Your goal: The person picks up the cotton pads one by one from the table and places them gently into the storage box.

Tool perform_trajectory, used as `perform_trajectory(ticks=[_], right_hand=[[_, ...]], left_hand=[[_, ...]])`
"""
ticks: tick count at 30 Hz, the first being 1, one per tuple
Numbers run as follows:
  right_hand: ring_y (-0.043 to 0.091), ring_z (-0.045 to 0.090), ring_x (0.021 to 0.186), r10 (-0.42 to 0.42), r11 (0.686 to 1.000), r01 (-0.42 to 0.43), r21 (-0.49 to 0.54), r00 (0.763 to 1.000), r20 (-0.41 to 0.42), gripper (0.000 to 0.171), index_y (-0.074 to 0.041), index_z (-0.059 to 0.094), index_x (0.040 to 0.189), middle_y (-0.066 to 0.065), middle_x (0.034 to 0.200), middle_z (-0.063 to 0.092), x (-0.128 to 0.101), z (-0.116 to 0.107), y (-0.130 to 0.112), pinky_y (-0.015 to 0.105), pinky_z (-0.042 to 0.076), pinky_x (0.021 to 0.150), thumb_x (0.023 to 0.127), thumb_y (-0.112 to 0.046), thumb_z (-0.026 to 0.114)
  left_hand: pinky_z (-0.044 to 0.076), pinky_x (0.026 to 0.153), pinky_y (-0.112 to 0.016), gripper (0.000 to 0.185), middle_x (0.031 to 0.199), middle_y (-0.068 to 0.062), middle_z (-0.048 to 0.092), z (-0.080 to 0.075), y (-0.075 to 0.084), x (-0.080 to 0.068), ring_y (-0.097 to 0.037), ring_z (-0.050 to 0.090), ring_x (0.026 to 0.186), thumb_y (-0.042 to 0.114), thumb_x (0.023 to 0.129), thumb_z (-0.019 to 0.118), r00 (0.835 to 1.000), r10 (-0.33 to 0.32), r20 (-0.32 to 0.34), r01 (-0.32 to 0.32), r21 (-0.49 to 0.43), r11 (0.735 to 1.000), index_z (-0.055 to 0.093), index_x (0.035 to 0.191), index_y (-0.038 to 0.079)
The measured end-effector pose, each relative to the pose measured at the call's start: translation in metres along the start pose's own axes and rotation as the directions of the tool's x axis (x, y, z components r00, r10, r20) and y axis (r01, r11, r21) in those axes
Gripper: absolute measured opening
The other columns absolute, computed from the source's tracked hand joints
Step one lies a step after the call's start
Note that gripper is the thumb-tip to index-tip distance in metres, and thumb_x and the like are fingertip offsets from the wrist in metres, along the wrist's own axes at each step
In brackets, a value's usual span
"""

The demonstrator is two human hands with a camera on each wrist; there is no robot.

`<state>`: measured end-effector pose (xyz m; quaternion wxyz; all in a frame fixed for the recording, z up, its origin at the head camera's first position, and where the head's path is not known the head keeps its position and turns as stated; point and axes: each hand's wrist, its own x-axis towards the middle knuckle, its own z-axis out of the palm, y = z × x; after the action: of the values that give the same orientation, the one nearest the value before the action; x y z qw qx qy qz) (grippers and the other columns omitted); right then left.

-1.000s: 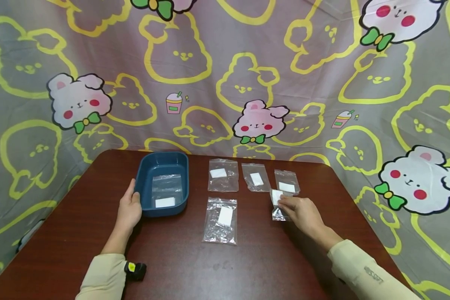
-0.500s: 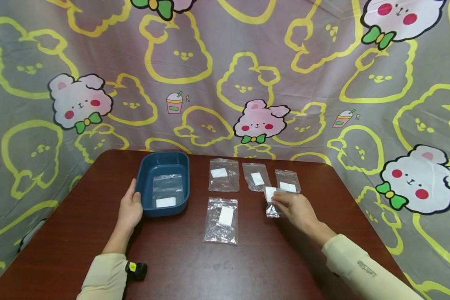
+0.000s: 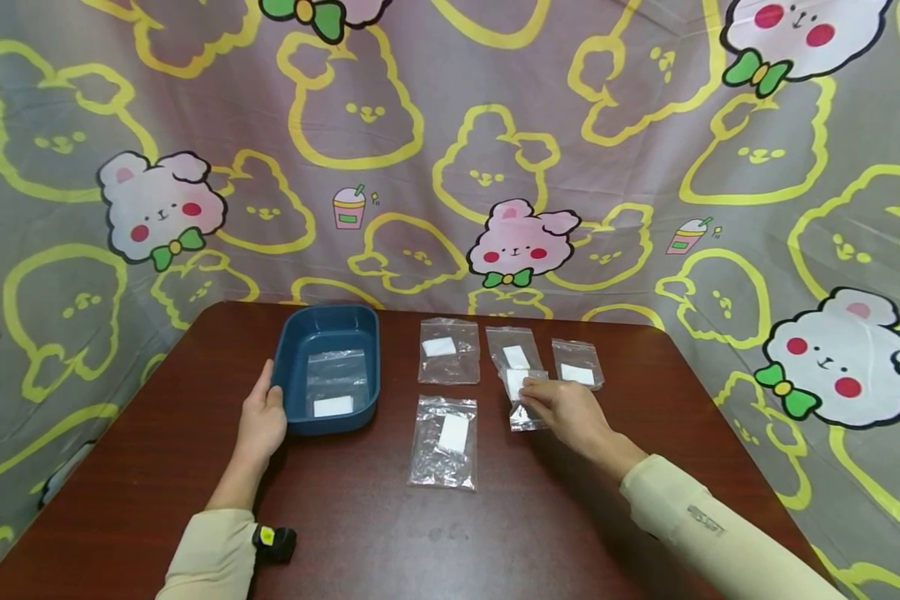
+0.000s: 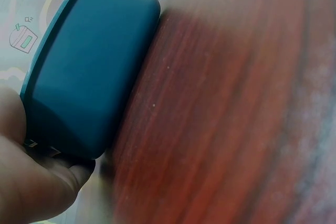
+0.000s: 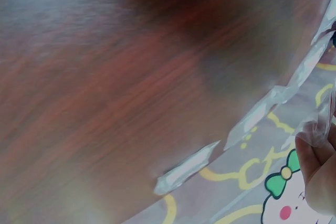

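Note:
My right hand (image 3: 562, 410) pinches a small clear plastic bag (image 3: 521, 397) with a white pad inside, held just above the brown table (image 3: 495, 533), in front of the middle bag of the back row. In the right wrist view my fingertips (image 5: 320, 169) grip the bag's clear edge (image 5: 315, 129). My left hand (image 3: 261, 421) holds the near left rim of a blue plastic tub (image 3: 330, 367), which has one clear bag (image 3: 335, 385) lying in it. The left wrist view shows the tub's outer wall (image 4: 89, 66) against my palm (image 4: 31, 182).
Three more clear bags with white pads lie in a back row (image 3: 447, 350), (image 3: 513, 348), (image 3: 577, 363), and a larger one (image 3: 444, 440) lies nearer me at the centre. A cartoon-print cloth (image 3: 450, 150) hangs behind and beside the table. A small black device (image 3: 273, 540) sits at my left wrist.
My right hand has carried the pinched bag leftward, from near the right-hand back bag to in front of the middle one. The left hand and tub have stayed put.

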<state>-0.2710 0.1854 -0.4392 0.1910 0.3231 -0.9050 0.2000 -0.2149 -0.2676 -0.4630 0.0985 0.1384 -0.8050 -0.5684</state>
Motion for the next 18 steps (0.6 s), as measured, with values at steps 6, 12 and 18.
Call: perform_trajectory(ticks=[6, 12, 18], right_hand=[[0.025, 0.072, 0.099, -0.048, 0.999, 0.048, 0.006, 0.999, -0.002, 0.015, -0.011, 0.081, 0.102, 0.01, 0.109, 0.075, 0.014, 0.005, -0.009, 0.046, 0.058, 0.082, 0.088, -0.015, 0.079], [0.025, 0.072, 0.1, -0.074, 0.996, 0.075, 0.039, 0.997, -0.007, 0.017, -0.01, 0.081, 0.105, 0.009, 0.11, 0.074, 0.028, 0.011, -0.021, 0.045, 0.058, 0.083, 0.089, -0.015, 0.078], [0.024, 0.072, 0.101, -0.103, 0.993, 0.104, 0.061, 0.995, -0.016, 0.015, -0.009, 0.081, 0.103, 0.009, 0.109, 0.075, 0.04, 0.018, -0.033, 0.044, 0.057, 0.084, 0.09, -0.015, 0.077]], left_hand=[[0.006, 0.121, -0.052, 0.055, 0.168, -0.009, 0.006, 0.001, 0.0, 0.0, -0.029, 0.003, 0.152, 0.014, 0.111, 0.022, 1.0, -0.006, 0.002, 0.006, 0.003, 1.0, 0.004, 0.163, 0.017], [0.006, 0.121, -0.052, 0.055, 0.168, -0.008, 0.005, 0.0, 0.001, -0.001, -0.029, 0.003, 0.152, 0.013, 0.111, 0.023, 1.0, -0.007, 0.005, 0.007, -0.003, 1.0, 0.004, 0.163, 0.015], [0.006, 0.121, -0.052, 0.055, 0.168, -0.008, 0.006, 0.0, 0.002, -0.002, -0.029, 0.003, 0.152, 0.014, 0.111, 0.024, 1.0, -0.018, 0.005, 0.017, 0.006, 1.0, 0.005, 0.163, 0.016]])
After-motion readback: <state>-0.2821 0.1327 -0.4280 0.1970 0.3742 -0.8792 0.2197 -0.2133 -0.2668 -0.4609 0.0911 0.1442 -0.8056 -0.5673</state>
